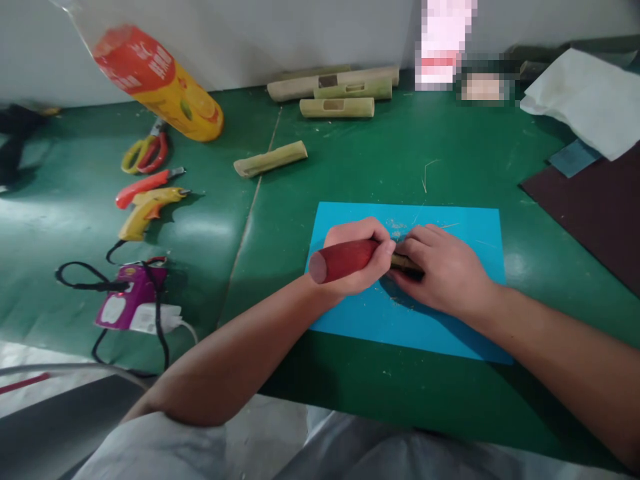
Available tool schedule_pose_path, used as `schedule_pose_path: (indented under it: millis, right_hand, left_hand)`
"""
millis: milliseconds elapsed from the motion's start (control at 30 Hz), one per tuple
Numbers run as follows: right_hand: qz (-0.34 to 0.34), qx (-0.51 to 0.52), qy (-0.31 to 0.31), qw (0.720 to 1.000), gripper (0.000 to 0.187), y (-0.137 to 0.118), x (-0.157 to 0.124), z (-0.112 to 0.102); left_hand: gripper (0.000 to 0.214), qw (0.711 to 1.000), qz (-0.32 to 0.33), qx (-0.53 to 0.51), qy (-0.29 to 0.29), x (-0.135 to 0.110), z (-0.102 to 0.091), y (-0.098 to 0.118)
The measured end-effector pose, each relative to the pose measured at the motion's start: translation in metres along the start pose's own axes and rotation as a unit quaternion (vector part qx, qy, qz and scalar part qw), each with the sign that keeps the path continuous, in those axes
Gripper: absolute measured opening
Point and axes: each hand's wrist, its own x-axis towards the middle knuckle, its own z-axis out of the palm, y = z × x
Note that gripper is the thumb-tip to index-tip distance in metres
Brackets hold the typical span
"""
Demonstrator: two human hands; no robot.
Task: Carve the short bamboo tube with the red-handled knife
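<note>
My left hand is wrapped round a tool with a thick, round red handle. The handle's flat end points back toward the left, and the working end is hidden by my fingers. Pressed low over the blue sheet, my right hand grips a short piece of bamboo. Only a small part of the bamboo shows between the hands, which are almost touching. Fine shavings lie on the sheet just beyond my fingers.
Several cut bamboo tubes lie at the back, with one bamboo piece nearer. On the left are a drink bottle, scissors, a red-handled cutter, a yellow glue gun and a purple power strip. Dark board lies right.
</note>
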Motion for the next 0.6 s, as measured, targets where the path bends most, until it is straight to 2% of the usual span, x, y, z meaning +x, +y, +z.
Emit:
schedule_pose_path:
  millis: [133, 233, 600]
  right_hand:
    - [-0.005, 0.008, 0.007, 1.0, 0.018, 0.001, 0.0, 0.001]
    - [0.0, 0.019, 0.01, 1.0, 0.017, 0.002, 0.001, 0.002]
    - [0.01, 0.065, -0.003, 0.998, 0.015, 0.001, 0.002, 0.004]
  left_hand:
    - [0.024, 0.999, -0.006, 0.051, 0.004, 0.0, 0.004, 0.001]
    - [0.022, 0.997, 0.017, 0.07, 0.004, -0.001, 0.008, 0.001]
    - [0.022, 1.0, -0.025, 0.007, -0.001, 0.005, 0.011, -0.007]
